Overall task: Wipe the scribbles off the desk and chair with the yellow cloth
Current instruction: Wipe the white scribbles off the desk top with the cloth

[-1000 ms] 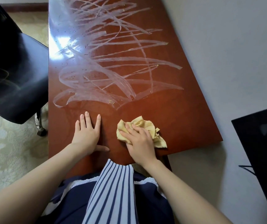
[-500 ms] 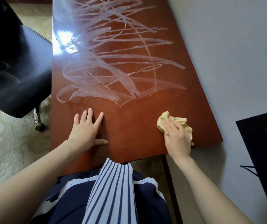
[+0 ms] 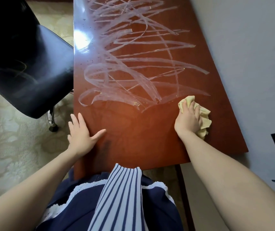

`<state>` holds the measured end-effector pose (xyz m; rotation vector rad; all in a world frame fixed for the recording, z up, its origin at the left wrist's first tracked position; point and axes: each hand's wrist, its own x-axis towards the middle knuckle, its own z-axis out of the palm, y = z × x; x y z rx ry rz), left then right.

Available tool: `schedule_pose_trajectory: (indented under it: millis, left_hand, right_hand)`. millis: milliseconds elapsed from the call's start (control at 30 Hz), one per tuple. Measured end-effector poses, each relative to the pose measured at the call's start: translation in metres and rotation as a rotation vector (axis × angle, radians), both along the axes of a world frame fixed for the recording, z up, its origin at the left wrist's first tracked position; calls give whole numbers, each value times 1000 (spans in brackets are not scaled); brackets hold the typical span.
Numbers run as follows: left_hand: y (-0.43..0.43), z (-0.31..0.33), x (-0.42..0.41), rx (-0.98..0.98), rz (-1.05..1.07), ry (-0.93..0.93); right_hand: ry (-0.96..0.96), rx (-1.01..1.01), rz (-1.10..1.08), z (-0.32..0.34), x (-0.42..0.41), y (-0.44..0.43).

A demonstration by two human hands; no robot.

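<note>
While the left hand (image 3: 81, 134) rests flat with spread fingers at the near left edge of the desk (image 3: 133, 144), the right hand (image 3: 189, 118) clutches the crumpled yellow cloth (image 3: 204, 114) on the desktop beside the nearest scribbles (image 3: 133, 67).

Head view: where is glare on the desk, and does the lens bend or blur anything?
Head view: a white glare patch sits on the desk near its left edge, beside the chair; a warm orange glow lies on the near part, below the scribbles; the desk's right edge bows slightly from the wide lens; the scribbles look sharp.
</note>
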<state>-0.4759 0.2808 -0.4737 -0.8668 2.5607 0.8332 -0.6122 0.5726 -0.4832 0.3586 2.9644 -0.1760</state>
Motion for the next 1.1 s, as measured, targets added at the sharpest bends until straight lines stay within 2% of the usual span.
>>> schedule_pose_trajectory:
  millis: [167,267,400,600,867,967,1100]
  left_hand:
    - [6,0,-7,40,88,-63]
    - [5,-5,-3,10,15,-116]
    - [2,-10,3,-67,-68,-129]
    - [-3,-7,2,-22,-109,-195]
    - [-5,5,3,35,-145,-241]
    - [-3,7,3,46,-138,-256]
    - [-1,8,1,37,-128,-296]
  right_hand:
    - [11,-57,199,-3,21,-63]
    - [-13,-99,272,-2,37,-91]
    - [-31,-156,501,-2,61,-109]
    - [28,-297,834,-9,96,-93]
    - [62,-266,1194,-8,109,-29]
    - [78,-239,1178,-6,99,-4]
    - [81,-216,1021,-3,80,19]
